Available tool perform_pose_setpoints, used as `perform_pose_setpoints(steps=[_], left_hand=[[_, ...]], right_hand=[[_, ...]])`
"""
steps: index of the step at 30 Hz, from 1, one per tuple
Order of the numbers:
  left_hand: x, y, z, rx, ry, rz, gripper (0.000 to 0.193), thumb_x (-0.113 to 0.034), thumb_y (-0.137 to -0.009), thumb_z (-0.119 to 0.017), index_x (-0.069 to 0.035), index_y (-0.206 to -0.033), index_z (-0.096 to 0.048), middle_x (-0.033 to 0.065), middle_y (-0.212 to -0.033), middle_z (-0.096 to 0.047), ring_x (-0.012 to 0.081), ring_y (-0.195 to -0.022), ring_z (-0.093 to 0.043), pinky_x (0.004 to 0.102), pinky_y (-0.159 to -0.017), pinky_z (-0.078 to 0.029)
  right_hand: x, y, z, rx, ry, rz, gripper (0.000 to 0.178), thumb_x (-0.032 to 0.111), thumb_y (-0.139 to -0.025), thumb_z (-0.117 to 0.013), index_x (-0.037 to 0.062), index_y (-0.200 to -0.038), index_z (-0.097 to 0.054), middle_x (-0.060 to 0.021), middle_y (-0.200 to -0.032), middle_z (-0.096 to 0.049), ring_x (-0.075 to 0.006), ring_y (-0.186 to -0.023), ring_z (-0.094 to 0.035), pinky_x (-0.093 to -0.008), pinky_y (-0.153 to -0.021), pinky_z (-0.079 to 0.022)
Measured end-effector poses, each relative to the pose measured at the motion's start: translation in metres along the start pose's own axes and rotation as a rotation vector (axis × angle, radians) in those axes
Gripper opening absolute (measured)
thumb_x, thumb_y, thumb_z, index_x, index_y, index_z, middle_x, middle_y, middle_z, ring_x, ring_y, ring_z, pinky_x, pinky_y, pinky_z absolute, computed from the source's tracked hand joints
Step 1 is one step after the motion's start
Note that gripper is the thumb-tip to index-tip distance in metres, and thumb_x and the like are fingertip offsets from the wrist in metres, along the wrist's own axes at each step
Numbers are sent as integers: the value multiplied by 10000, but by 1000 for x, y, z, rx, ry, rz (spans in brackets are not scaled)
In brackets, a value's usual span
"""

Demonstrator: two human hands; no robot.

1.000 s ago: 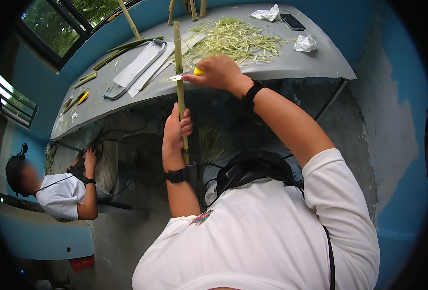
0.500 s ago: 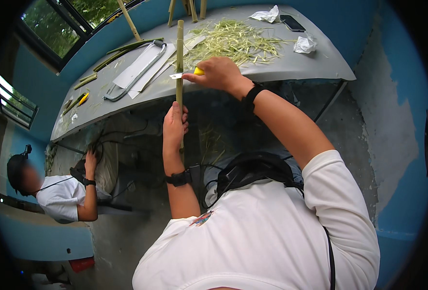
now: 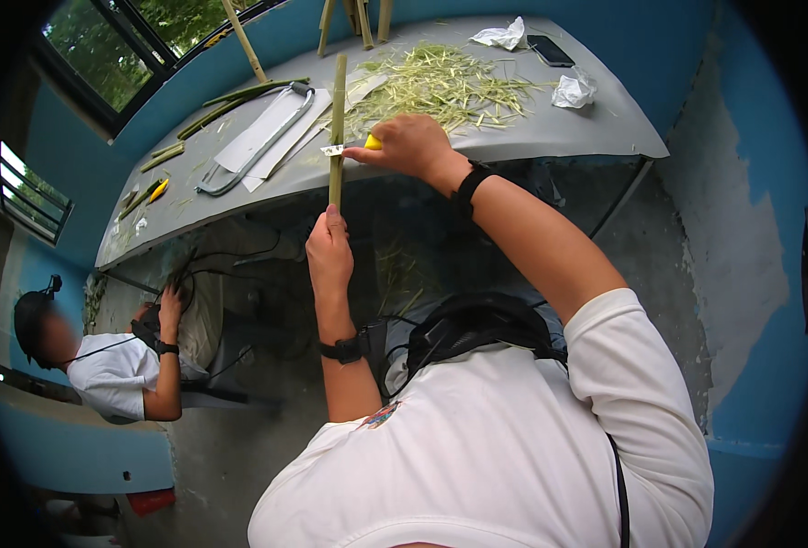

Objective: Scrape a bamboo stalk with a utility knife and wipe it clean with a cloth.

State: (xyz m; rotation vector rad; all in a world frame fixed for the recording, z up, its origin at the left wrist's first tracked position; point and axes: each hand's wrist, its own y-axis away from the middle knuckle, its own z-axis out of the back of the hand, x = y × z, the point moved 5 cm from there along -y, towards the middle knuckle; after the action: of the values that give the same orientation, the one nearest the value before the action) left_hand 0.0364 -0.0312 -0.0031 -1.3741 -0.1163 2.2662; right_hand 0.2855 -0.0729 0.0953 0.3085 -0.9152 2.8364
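A long green stalk [image 3: 337,110] stands upright against the edge of the grey table [image 3: 605,128]. My left hand [image 3: 329,254] grips its lower end below the table edge. My right hand [image 3: 410,144] holds a yellow-handled knife [image 3: 353,146], its blade pressed against the stalk's side a little above my left hand. A heap of pale green shavings [image 3: 440,84] lies on the table just behind my right hand.
On the table lie a white sheet with a metal frame [image 3: 258,137], more green stalks [image 3: 239,96], crumpled tissues [image 3: 573,89] and a dark phone [image 3: 550,50]. Another person [image 3: 111,365] crouches on the floor at the left. Blue walls surround the table; windows at upper left.
My left hand has slid lower on the stalk, and the stalk has shifted slightly. My right hand keeps the knife at about the same place.
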Motion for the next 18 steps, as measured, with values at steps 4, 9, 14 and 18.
perform_pose_setpoints(steps=[4, 9, 14, 18], left_hand=[[11, 34, 13, 21, 39, 122, 656, -603, -1234, -460, -55, -912, -622, 9, -728, -537, 107, -631, -519, 315, -581, -422], [18, 45, 23, 80, 131, 258, 670, -584, -1245, -422, -28, -920, -609, 59, -730, -563, 140, -666, -569, 356, -607, -453], [15, 9, 12, 75, 80, 148, 665, -576, -1247, -418, -15, -941, -601, 74, -744, -562, 177, -679, -584, 386, -643, -485], [9, -9, 6, 72, 74, 105, 666, -577, -1246, -421, -10, -946, -600, 77, -749, -557, 191, -685, -591, 397, -659, -495]], right_hand=[[-5, -1, 2, -15, 3, -111, 915, 925, -1024, -503, 100, -912, -883, -189, -860, -823, -390, -813, -828, -491, -725, -659], [-7, 2, 0, -97, -41, -58, 910, 900, -1037, -531, 74, -791, -823, -192, -713, -756, -402, -689, -786, -503, -654, -626], [-3, 3, -2, -92, -47, 84, 874, 865, -1034, -585, 72, -746, -814, -183, -680, -732, -401, -668, -764, -490, -657, -617], [4, 1, -3, -111, -58, 94, 859, 860, -1032, -595, 78, -763, -828, -180, -687, -735, -403, -668, -761, -490, -655, -613]])
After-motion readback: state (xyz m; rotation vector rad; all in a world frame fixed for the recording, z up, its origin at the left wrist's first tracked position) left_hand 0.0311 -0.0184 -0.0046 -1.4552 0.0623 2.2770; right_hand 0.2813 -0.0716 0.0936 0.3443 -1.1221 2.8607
